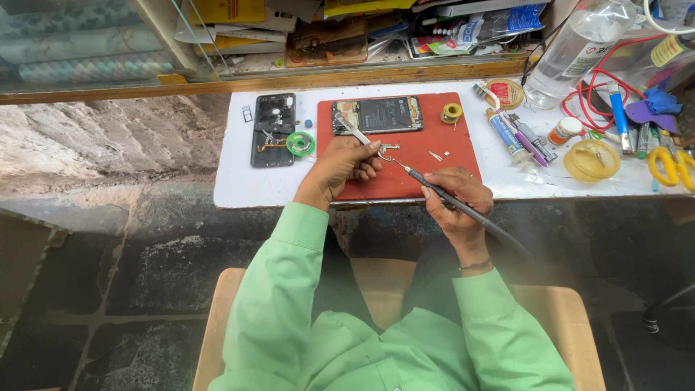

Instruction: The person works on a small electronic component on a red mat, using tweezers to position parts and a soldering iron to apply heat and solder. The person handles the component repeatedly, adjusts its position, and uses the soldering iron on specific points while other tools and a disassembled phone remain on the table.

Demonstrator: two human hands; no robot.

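Two phones lie opened: one (377, 115) on the red mat (441, 170), another (274, 130) at nine o'clock. The left hand (340, 168) has its grip closed on tweezers (352, 128); the right hand (456, 199) clasps a soldering iron (449, 197), with one solder spool (451, 113) at one o'clock.

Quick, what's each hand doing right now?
Left hand: closed on tweezers, pinching a small part.
Right hand: closed around the soldering iron.

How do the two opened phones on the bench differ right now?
The phone on the red mat lies crosswise, its dark battery showing; the phone left of the mat lies lengthwise on the white bench top. The mat phone is uncovered; the left phone has a green solder reel against its lower right corner. Both lie flat, backs off, untouched by either hand.
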